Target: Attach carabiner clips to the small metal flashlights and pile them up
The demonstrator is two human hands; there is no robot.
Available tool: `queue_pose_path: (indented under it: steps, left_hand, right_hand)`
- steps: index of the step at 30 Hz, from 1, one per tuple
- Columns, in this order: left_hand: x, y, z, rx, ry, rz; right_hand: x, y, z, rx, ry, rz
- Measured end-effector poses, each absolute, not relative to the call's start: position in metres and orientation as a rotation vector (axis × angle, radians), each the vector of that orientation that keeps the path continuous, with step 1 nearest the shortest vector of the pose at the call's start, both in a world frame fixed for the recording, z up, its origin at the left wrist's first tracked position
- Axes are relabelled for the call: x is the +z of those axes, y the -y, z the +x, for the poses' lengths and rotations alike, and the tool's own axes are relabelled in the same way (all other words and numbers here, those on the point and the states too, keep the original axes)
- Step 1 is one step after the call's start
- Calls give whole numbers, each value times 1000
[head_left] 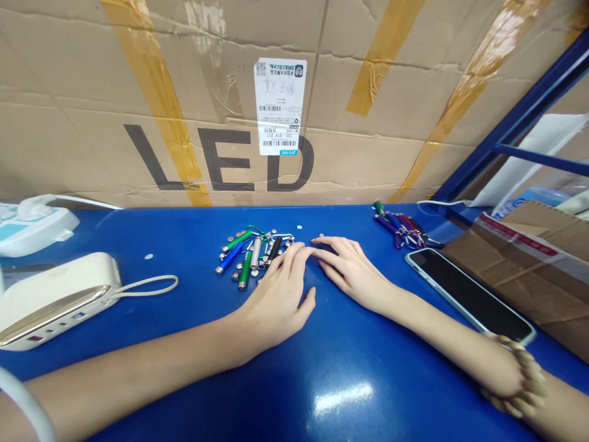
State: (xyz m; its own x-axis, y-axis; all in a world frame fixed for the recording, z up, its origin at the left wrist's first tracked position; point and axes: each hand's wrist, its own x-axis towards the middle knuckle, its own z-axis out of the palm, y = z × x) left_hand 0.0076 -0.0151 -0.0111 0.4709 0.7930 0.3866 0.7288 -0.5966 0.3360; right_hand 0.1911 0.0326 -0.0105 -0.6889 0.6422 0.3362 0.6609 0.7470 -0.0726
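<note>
My left hand (280, 288) lies flat on the blue table (322, 368), fingers stretched out, their tips touching a pile of small keychain flashlights (251, 252) in green, blue, silver and black. My right hand (345, 267) rests flat beside it, fingers extended toward the left hand's fingertips, holding nothing. Small silver button cells (148, 256) lie scattered near the pile. A beaded bracelet (519, 380) sits on my right forearm.
A second bunch of flashlights (400, 227) lies at the right rear. A dark phone (469, 291) lies face up beside my right arm. A white power bank with strap (59, 298) and a white device (27, 224) stand left. A large cardboard box marked LED (221, 159) walls the back.
</note>
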Motion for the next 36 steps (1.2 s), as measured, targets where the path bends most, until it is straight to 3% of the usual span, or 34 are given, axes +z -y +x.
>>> queue_pose_path:
  steps: [36]
  left_hand:
    - [-18,15,7,894,-1246,2573]
  right_hand:
    - [-12,-33,192,-47,2567,-939]
